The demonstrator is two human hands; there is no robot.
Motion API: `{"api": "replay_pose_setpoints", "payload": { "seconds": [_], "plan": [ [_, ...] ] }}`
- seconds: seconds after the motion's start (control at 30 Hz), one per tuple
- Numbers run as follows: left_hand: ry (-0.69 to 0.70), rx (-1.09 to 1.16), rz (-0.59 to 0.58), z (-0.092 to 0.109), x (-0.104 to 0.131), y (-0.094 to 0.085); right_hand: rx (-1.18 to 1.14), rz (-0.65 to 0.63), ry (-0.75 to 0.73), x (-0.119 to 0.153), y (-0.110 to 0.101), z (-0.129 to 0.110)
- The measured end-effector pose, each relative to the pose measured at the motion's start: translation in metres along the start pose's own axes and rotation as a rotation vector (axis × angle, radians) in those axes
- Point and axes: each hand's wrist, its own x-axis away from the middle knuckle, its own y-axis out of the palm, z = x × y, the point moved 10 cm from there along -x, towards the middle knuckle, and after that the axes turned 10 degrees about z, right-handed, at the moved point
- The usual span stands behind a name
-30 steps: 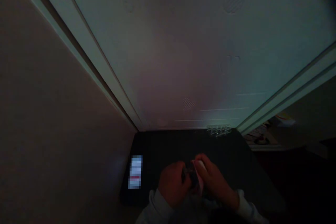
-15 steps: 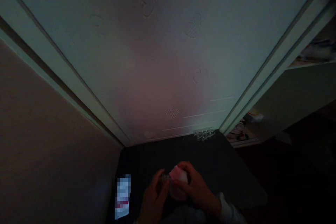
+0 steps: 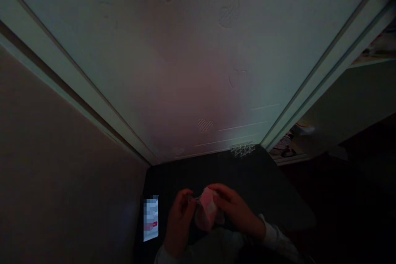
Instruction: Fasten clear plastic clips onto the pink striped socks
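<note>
In the dim head view my right hand [image 3: 232,206] grips a soft pink and white piece [image 3: 209,204] that looks like a cloth, its lower part hanging down. My left hand [image 3: 180,216] pinches a small clear, shiny piece [image 3: 194,199] between thumb and fingers. This clear piece reaches across to the edge of the pink one; whether it is glass or plastic I cannot tell. Both hands are held close together above the dark tabletop [image 3: 262,189].
A lit phone [image 3: 151,219] lies at the table's left edge. Several small clear pieces [image 3: 243,149] stand clustered at the back right, against a white panel [image 3: 185,82] with embossed hearts. A shelf with things [image 3: 286,144] is on the right.
The pink piece has been turned and now hangs more spread out. My left hand has drawn slightly away from it with the clear piece. The view has shifted a little.
</note>
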Motion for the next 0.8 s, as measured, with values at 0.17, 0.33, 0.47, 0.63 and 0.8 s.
{"api": "replay_pose_setpoints", "payload": {
  "seconds": [0.17,0.33,0.47,0.63,0.8],
  "plan": [
    [0.053,-0.053,-0.059,0.006,0.005,0.003,0.052,-0.049,-0.024,0.0,0.005,0.003],
    [0.224,-0.231,-0.066,0.022,0.011,0.0,0.187,-0.066,-0.081,0.001,0.004,-0.007],
    [0.336,-0.324,-0.049,0.037,0.014,0.0,0.302,-0.111,-0.106,0.002,0.007,-0.015],
    [0.453,-0.352,-0.063,0.049,0.016,0.003,0.348,-0.192,-0.122,0.005,0.015,-0.018],
    [0.47,-0.356,-0.089,0.049,0.018,0.004,0.415,-0.178,-0.148,0.006,0.016,-0.017]
  ]
}}
